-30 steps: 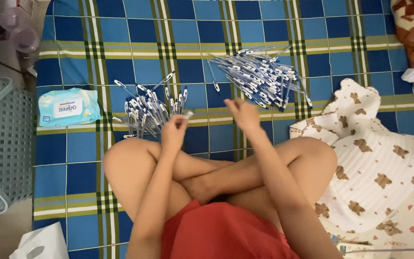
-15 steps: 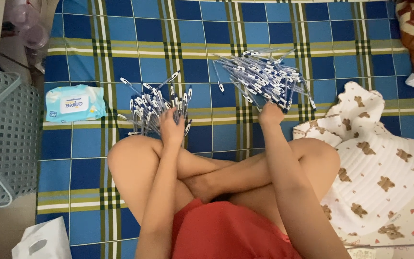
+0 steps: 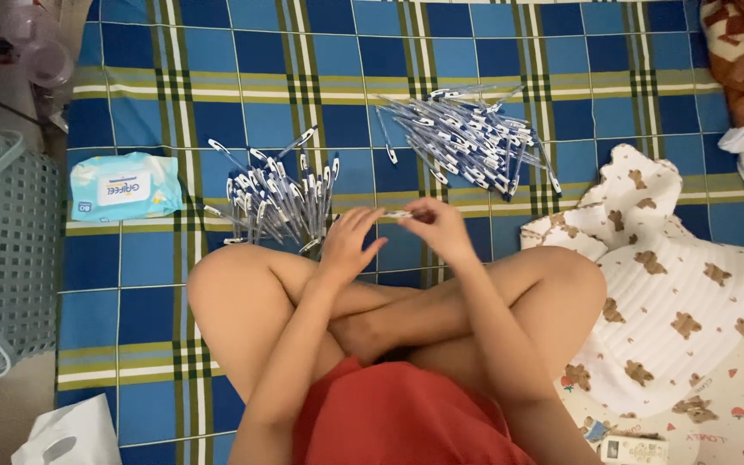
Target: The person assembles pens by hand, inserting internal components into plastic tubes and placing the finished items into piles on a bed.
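Blue-capped pen (image 3: 399, 213) pinched between right hand (image 3: 443, 228) and left hand (image 3: 348, 244), seemingly both gripping its ends.

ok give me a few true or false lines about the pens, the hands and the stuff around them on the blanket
1. Both hands, left hand and right hand, meet on one pen. True.
2. There is a single pile of pens. False: a left pile and a right pile lie apart.
3. The wipes pack lies left of the left pile. True.
4. The plaid blanket is red. False: blue with green stripes.
5. The grey basket sits on the right. False: left edge.
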